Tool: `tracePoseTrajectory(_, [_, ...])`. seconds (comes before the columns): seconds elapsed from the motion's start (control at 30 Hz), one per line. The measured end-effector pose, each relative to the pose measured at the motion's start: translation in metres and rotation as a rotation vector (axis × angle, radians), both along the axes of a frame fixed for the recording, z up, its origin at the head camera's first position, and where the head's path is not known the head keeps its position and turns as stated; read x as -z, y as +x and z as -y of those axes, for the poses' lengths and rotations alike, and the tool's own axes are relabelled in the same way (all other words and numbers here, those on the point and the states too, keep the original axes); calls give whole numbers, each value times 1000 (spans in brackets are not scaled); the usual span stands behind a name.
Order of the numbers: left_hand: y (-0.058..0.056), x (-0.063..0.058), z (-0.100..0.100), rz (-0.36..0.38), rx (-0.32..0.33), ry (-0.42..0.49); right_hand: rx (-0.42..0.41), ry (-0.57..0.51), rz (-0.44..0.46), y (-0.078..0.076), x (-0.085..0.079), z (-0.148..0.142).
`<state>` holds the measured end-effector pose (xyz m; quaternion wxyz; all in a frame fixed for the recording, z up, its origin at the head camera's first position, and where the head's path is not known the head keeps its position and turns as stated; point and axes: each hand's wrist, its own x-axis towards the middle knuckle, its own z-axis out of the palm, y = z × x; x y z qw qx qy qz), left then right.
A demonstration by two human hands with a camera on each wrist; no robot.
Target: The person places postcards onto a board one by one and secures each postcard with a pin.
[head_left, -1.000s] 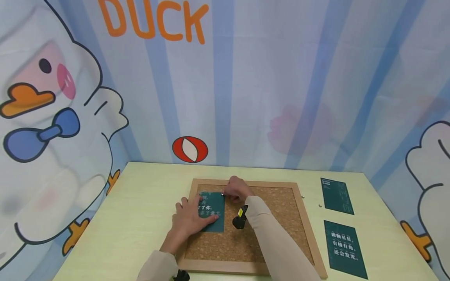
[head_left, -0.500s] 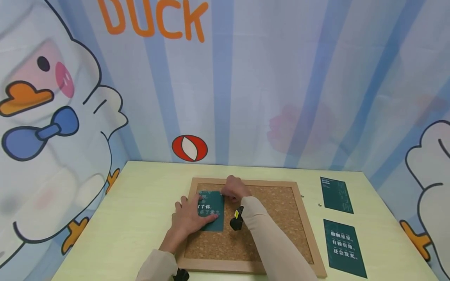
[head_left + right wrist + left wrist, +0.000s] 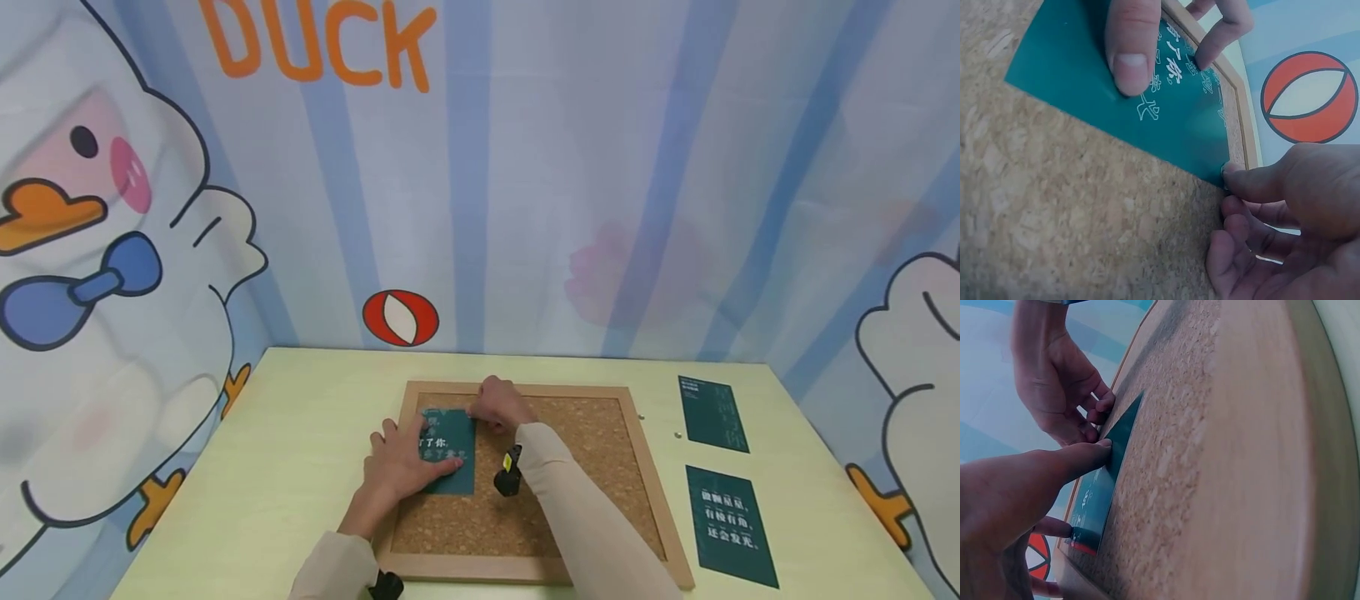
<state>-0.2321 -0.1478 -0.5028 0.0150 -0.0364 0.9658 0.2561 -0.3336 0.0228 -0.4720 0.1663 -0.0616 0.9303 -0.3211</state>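
A dark green card with white characters lies on the upper left part of a wood-framed corkboard. My left hand is spread over the card's left side, its thumb pressing the middle of the card and a fingertip near the upper left edge. At the upper right corner, my right hand has its thumb on a small silver thumbtack, the other fingers curled beneath. Most of the tack is hidden by the thumb. The right wrist view shows the card's lower corner flat against the cork.
Two more green cards, an upper one and a lower one, lie on the pale yellow table right of the board. Small silver tacks sit between them and the frame, one tack near the upper card. A printed duck curtain hangs behind.
The silver tack seen at the card's corner a second ago is now covered by my right hand's fingers. The left hand stays in place; the head view shifts slightly.
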Motion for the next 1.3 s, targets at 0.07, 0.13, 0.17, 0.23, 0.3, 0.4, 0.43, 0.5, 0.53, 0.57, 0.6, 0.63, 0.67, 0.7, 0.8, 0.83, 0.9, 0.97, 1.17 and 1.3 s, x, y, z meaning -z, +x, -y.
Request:
tracePoseTrajectory(0.07, [0, -1, -1, 4, -1, 3, -10, -4, -22, 1, 1, -3])
tracePoseTrajectory(0.13, [-1, -1, -1, 11, -3, 4, -15, -22, -30, 2, 1, -6])
tracePoseTrajectory(0.17, [-1, -1, -1, 14, -5, 5, -19, -35, -34, 2, 2, -7])
tracePoseTrajectory(0.23, [-2, -1, -1, 19, -5, 9, -22, -86, -27, 3, 1, -11])
tracePoseTrajectory(0.3, [-2, -2, -1, 24, -3, 13, -25, -155, -3, 4, 1, -16])
tracePoseTrajectory(0.4, [-2, -2, -1, 31, 7, 27, -68, -270, 64, 4, 1, -29])
tracePoseTrajectory(0.43, [-2, -3, -1, 37, 8, 31, -92, -294, 89, 4, 1, -34])
tracePoseTrajectory(0.5, [-2, -3, -1, 47, 14, 37, -158, -322, 136, 2, 0, -46])
tracePoseTrajectory(0.53, [-2, -3, -1, 51, 16, 41, -189, -334, 156, 2, -2, -53])
tracePoseTrajectory(0.57, [-2, -3, -1, 54, 18, 43, -216, -342, 174, 2, -4, -59])
tracePoseTrajectory(0.6, [-2, -4, -1, 56, 19, 46, -235, -336, 177, 2, -8, -66])
tracePoseTrajectory(0.63, [-3, -4, -1, 57, 20, 48, -246, -332, 181, 2, -13, -72])
tracePoseTrajectory(0.67, [-4, -4, 0, 58, 21, 50, -256, -333, 181, 3, -17, -79])
tracePoseTrajectory(0.7, [-4, -4, 0, 57, 22, 51, -260, -331, 180, 3, -23, -86])
tracePoseTrajectory(0.8, [-5, -4, -1, 59, 22, 55, -261, -316, 170, 6, -40, -106])
tracePoseTrajectory(0.83, [-5, -4, -2, 61, 23, 55, -263, -300, 161, 7, -46, -113])
tracePoseTrajectory(0.9, [-6, -5, 0, 61, 21, 56, -274, -270, 146, 9, -57, -124])
tracePoseTrajectory(0.97, [-6, -5, 1, 63, 22, 57, -278, -225, 118, 13, -66, -137])
tracePoseTrajectory(1.17, [-6, -4, 1, 67, 23, 60, -300, -150, 43, 30, -83, -181])
tracePoseTrajectory(1.3, [-6, -4, 0, 60, 20, 52, -304, -120, 5, 45, -85, -209])
